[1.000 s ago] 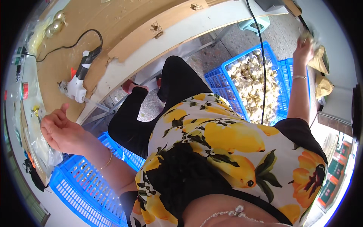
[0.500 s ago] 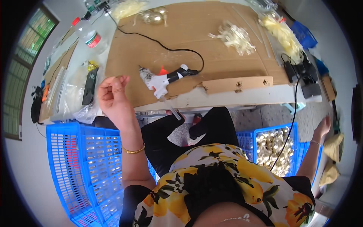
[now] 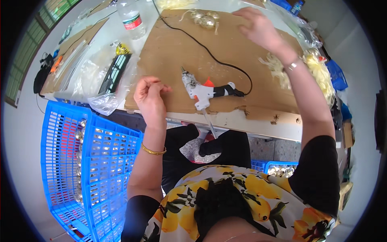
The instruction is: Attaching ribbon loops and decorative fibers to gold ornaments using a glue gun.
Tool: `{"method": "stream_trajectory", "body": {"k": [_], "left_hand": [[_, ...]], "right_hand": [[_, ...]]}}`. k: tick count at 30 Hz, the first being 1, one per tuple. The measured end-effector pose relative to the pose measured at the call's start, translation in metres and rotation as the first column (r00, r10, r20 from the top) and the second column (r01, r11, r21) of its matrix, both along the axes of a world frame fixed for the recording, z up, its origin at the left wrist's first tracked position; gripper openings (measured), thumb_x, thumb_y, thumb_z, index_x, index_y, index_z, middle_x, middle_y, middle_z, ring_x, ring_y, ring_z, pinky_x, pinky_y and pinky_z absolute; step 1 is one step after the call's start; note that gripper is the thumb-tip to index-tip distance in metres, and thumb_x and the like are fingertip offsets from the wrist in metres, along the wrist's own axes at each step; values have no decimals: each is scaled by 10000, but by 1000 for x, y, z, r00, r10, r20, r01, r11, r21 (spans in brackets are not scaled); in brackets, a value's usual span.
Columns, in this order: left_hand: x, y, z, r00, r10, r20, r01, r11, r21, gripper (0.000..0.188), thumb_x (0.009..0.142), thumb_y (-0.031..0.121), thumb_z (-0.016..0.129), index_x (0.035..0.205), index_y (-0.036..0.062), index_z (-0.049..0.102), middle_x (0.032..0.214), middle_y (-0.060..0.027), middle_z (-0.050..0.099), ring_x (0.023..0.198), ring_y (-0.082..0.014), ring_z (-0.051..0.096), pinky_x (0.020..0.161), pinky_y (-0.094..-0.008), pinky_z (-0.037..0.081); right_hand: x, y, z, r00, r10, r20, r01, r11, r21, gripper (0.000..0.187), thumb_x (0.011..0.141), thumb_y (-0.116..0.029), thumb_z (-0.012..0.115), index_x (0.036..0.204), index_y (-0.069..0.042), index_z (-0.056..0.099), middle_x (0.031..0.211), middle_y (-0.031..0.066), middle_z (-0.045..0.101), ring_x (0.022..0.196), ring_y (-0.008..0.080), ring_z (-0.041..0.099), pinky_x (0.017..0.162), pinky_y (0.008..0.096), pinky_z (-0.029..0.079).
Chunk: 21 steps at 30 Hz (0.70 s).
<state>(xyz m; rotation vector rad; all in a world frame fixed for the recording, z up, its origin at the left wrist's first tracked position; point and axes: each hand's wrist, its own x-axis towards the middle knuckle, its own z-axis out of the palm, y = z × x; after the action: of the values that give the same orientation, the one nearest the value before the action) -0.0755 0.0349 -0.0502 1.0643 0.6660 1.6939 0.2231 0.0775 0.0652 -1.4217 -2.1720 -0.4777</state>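
Left hand (image 3: 150, 97) hovers over the near edge of the brown cardboard sheet (image 3: 225, 48) on the tabletop, fingers pinched together at the tips; whether anything sits between them I cannot tell. Just to its right lies the white and black glue gun (image 3: 201, 90), nozzle toward the person, its black cord (image 3: 209, 52) looping away. Right hand (image 3: 260, 28) rests flat at the far side, fingers spread, near the shiny gold baubles (image 3: 205, 19). A blue plastic crate (image 3: 76, 165) stands at lower left.
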Motion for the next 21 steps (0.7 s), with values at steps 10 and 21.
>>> {"method": "stream_trajectory", "body": {"k": [10, 21], "left_hand": [[-1, -2, -3, 999, 38, -23, -38, 999, -14, 142, 852, -7, 435, 840, -27, 575, 605, -39, 525, 547, -99, 522, 546, -220, 433], [3, -3, -1, 987, 79, -138, -83, 996, -22, 118, 863, 65, 564, 888, -43, 606, 720, -64, 628, 588, -85, 553, 574, -204, 464]], "right_hand": [[-56, 106, -42, 847, -350, 401, 437, 888, -147, 530, 707, -310, 638, 1194, -146, 509, 1127, 24, 546, 1096, 201, 455, 883, 421, 374], [-33, 34, -21, 950, -220, -223, 148, 942, -301, 535, 700, -238, 690, 1183, -77, 527, 991, 85, 609, 893, 203, 591, 813, 348, 458]]}}
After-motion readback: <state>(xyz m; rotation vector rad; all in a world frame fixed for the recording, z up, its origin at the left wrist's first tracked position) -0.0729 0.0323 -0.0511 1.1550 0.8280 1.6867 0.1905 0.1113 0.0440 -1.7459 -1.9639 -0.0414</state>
